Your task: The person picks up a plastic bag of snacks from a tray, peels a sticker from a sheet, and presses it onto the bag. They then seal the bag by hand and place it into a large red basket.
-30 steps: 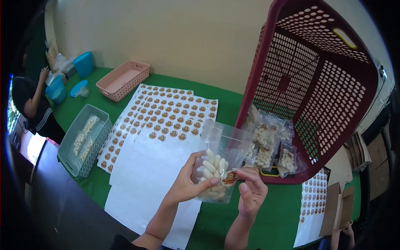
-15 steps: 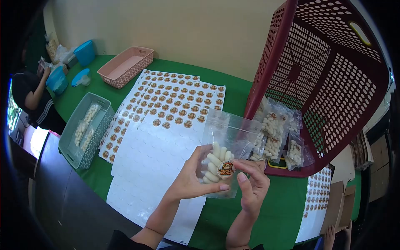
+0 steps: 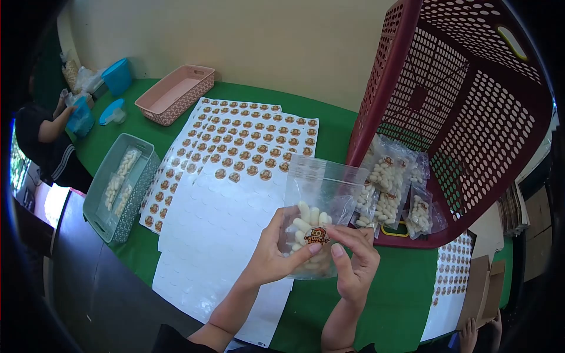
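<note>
A clear zip pouch point(image 3: 325, 187) of pale, finger-shaped pieces is upright in front of me, with a round brown-and-orange sticker point(image 3: 316, 235) on its front. My left hand point(image 3: 272, 250) grips the pouch's left side, its thumb across the front at the sticker's lower edge. At the pouch's right side is my right hand point(image 3: 355, 259), its bent fingers touching the bag beside the sticker. Behind the pouch lie sheets of round stickers point(image 3: 247, 132), the nearest one partly bare. Several filled pouches point(image 3: 388, 182) rest inside a tipped maroon basket point(image 3: 376, 112).
A green basket point(image 3: 140, 176) with filled pouches stands left, a pink basket point(image 3: 168, 112) behind it. Blue containers point(image 3: 118, 76) and a person point(image 3: 44, 132) are at far left. At lower right, another person's hands point(image 3: 469, 334) touch a cardboard box point(image 3: 479, 294) near another sticker sheet point(image 3: 452, 273).
My left thumb has moved up from the pouch's lower part onto the sticker's lower edge. The person at far left has shifted their arms towards the blue container.
</note>
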### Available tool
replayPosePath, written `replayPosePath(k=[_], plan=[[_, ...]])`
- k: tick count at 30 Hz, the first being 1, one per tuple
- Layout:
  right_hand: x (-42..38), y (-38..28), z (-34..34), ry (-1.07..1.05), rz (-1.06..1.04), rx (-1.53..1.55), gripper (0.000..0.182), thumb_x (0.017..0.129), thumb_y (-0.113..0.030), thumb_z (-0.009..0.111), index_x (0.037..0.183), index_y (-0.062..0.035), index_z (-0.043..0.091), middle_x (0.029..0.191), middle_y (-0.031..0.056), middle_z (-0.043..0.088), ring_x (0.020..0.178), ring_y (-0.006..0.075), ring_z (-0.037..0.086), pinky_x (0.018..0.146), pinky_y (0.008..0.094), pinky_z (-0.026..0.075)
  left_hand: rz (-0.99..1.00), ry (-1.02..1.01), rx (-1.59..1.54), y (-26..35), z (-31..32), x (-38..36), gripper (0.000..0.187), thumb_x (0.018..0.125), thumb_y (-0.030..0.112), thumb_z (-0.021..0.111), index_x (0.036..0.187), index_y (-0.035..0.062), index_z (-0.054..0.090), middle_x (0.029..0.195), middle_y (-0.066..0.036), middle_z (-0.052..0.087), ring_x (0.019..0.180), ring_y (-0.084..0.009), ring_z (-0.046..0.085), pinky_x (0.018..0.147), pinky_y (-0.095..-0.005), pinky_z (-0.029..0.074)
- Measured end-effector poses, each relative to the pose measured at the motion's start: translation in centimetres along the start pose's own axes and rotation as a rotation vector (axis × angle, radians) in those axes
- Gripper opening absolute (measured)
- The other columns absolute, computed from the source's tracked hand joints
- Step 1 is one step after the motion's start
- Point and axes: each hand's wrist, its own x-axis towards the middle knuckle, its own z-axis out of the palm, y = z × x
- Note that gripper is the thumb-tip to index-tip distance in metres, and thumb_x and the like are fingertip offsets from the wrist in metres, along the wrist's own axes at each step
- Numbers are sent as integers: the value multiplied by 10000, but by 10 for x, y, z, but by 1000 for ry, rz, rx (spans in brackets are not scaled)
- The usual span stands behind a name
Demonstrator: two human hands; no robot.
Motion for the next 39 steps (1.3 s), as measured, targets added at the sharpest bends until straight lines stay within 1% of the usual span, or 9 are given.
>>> replayPosePath(k=[6, 8, 9, 11, 14, 20, 23, 29, 39], plan=[[1, 9, 3, 5, -39, -33, 305, 653, -97, 607, 952, -44, 583, 937, 78, 587, 742, 150, 436, 717, 244, 317, 11, 47, -20, -2, 4, 1, 549, 705, 107, 631, 1126, -38, 309, 1040, -149, 453, 962, -193, 484, 801, -301, 415], [4, 5, 10, 235, 12, 37, 469, 618, -135, 659, 1045, -17, 504, 988, 104, 539, 771, 147, 445, 711, 243, 330, 46, 77, 54, -1, 3, 0, 549, 702, 105, 636, 1126, -33, 314, 1032, -139, 462, 958, -182, 486, 801, -297, 415], [3, 8, 11, 237, 13, 42, 469, 618, -135, 659, 1045, -17, 504, 988, 104, 539, 771, 147, 445, 711, 243, 330, 45, 78, 60, -1, 3, 0, 549, 702, 105, 636, 1126, -33, 314, 1032, -139, 462, 958, -182, 486, 801, -297, 415], [-1, 16, 14, 155, 172, 351, 564, 609, -146, 689, 1093, 3, 441, 1015, 116, 493, 830, 137, 466, 719, 249, 365, 38, 41, 28, 0, 2, -1, 561, 691, 112, 648, 1122, -33, 319, 1036, -138, 464, 962, -175, 482, 805, -298, 412], [-3, 15, 14, -31, 378, 564, 510, 627, -143, 695, 1050, 18, 461, 969, 106, 513, 857, 122, 486, 723, 255, 397, 38, -9, 68, 1, 3, -2, 555, 680, 119, 658, 1107, -33, 338, 1020, -131, 477, 927, -161, 500, 783, -286, 422], [-3, 10, 11, -23, 443, 553, 320, 685, -116, 659, 935, 18, 511, 821, 67, 572, 766, 118, 533, 710, 249, 416, -49, -72, 177, 8, 0, -7, 512, 670, 131, 664, 1076, -14, 387, 946, -104, 522, 851, -138, 527, 713, -259, 444], [-5, 9, 9, -11, 409, 432, 245, 708, -99, 637, 899, 12, 532, 792, 63, 581, 742, 109, 535, 701, 241, 417, 15, -89, 136, 8, 1, -8, 456, 700, 142, 639, 1061, -12, 408, 934, -101, 531, 847, -136, 527, 697, -261, 449], [-5, 10, 15, 52, 395, 467, 255, 719, -124, 638, 903, 22, 539, 803, 67, 587, 745, 93, 533, 669, 222, 426, -34, -3, 13, 1, 1, -4, 316, 792, 118, 526, 1043, -49, 429, 943, -120, 538, 791, -137, 558, 661, -238, 462], [-4, 24, 27, 36, 410, 428, 275, 797, -134, 540, 986, 65, 526, 797, 73, 591, 712, 76, 529, 640, 192, 422, 12, 128, 40, -10, -3, 3, 325, 785, 96, 539, 1045, -76, 445, 924, -162, 563, 768, -136, 567, 643, -231, 467]])
